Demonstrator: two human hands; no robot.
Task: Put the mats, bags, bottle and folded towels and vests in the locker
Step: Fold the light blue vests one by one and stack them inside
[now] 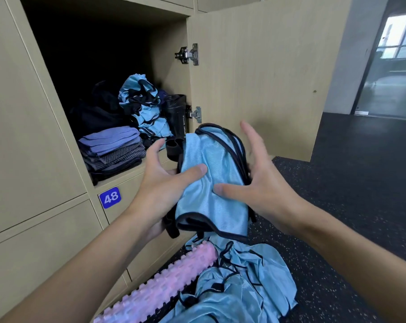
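Beige wooden lockers fill the wall above a dark speckled floor, and one locker stands with its door swung wide to its right. Just in front of the locker's opening, a folded blue vest with dark trim is held in the air. The left hand grips it, thumb across the top and fingers underneath. The right hand is spread with straight fingers, only its thumb pressing the cloth.

Inside the locker, folded towels are stacked at the front left with a dark bag behind them, bunched blue vests lie in the middle, and a black bottle stands at the right wall. Below the locker are a blue number plate reading 48, a pink ridged roll, and a heap of loose blue vests on the floor.
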